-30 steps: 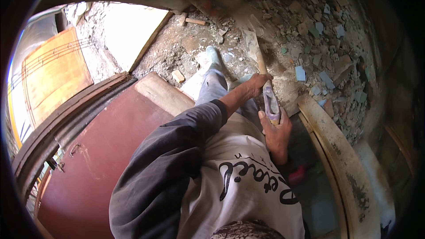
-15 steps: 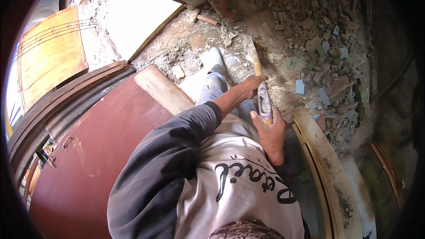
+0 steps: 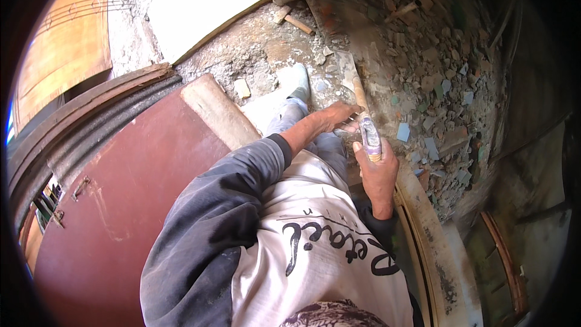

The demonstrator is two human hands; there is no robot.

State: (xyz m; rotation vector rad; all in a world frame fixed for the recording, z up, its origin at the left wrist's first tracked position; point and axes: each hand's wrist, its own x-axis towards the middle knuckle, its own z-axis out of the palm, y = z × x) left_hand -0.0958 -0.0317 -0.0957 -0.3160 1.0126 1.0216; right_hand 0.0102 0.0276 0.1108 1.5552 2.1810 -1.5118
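A shovel [image 3: 359,93] with a wooden shaft and a worn purple-and-white D-shaped handle slants away from me. Its dusty, pale blade [image 3: 347,65] points to the far side, low over the rubble-strewn ground. My right hand [image 3: 379,177] is closed on the end of the D-handle, thumb lying along its side. Against the shaft just beyond that handle is my left hand [image 3: 340,116], its fingers loosened and apart, with the fingertips at the wood.
Broken tile and brick rubble [image 3: 433,85] heaps up on the right. A hammer [image 3: 293,20] lies beyond my boot [image 3: 298,79]. On the left leans a reddish-brown panel [image 3: 139,188], beside corrugated sheet [image 3: 115,118]. A dirty pale frame [image 3: 433,236] stands close on my right.
My left hand has loosened from its wrap round the shaft. The shovel and my right hand have shifted slightly right and nearer in the view, which has itself turned a little.
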